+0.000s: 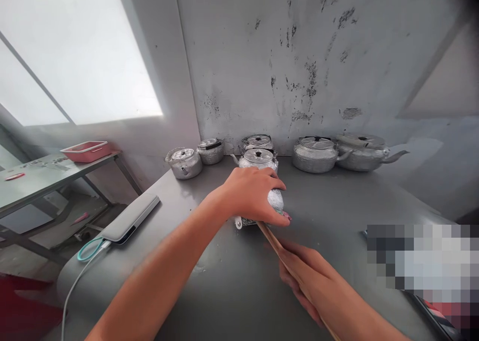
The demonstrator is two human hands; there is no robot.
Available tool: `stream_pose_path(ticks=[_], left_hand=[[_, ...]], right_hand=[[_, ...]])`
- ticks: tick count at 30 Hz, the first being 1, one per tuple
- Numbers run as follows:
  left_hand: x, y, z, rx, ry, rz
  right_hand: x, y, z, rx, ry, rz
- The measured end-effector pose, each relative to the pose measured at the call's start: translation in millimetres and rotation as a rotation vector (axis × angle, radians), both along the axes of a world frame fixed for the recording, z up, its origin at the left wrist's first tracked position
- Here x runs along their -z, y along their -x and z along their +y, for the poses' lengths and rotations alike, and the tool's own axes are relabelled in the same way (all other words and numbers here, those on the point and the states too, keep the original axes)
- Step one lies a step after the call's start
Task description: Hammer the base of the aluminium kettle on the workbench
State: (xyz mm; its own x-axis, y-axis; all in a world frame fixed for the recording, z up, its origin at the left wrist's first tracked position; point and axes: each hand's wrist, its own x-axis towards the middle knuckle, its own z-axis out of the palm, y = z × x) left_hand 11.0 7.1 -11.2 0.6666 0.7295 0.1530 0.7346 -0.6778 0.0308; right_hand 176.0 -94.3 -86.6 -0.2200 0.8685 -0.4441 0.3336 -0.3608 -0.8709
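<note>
Left hand (252,193) cupped over a small hammered silver metal piece (276,199), thumb and fingers closed about its sides; most of the piece is hidden beneath the palm. Right hand (309,273) wrapped around a wooden stick (272,240), slanting away from the near edge of the table (224,291); its far end meets or passes behind the metal piece, contact not discernible. Piece located mid-table, just in front of a lidded aluminium kettle (258,156), with a second kettle (258,142) behind, near the far edge. Two smaller kettles (186,164) near the far left corner; two larger kettles (314,157) towards the far right corner. Power bank (130,218) along the left edge, white cable (80,276) plugged into its near end.
</note>
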Motion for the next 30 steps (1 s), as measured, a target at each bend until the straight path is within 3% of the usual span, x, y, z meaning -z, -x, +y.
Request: stream_pose_path(ticks=[30], left_hand=[[0.4, -3.0, -1.3, -0.016, 0.003, -0.002]], right_hand=[[9.0, 1.7, 0.3, -0.045, -0.011, 0.016]])
